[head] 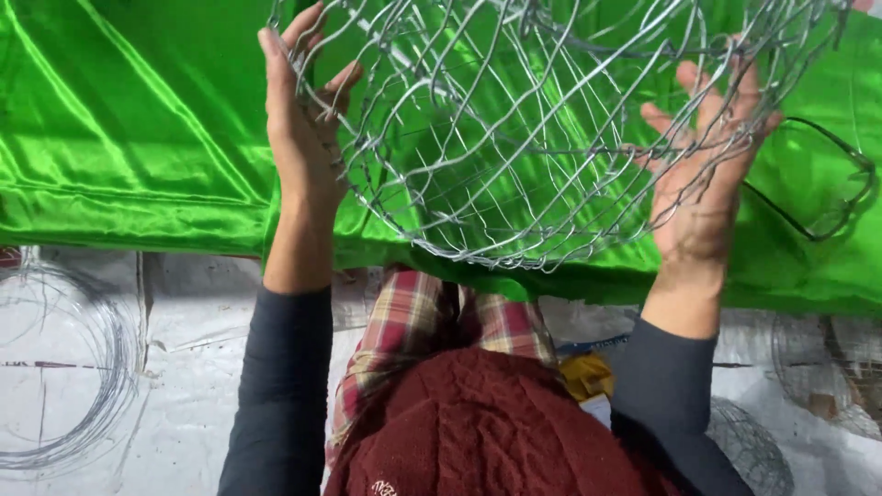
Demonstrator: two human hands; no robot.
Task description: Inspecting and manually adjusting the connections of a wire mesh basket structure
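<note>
A round basket frame of silver wire mesh [514, 138] is held up above a sheet of shiny green satin cloth [138, 119]. My left hand [301, 129] grips its left rim, fingers curled through the mesh. On the right side of the frame rests my right hand [703, 174], palm against the wire and fingers spread over it. Both arms wear dark grey sleeves.
A loop of dark wire [827, 184] lies on the green cloth at the right. Coils of thin wire [83, 367] lie on the white sheet at the left. Another wire mesh piece [753, 450] sits at the lower right. My lap shows a plaid shirt and maroon knit.
</note>
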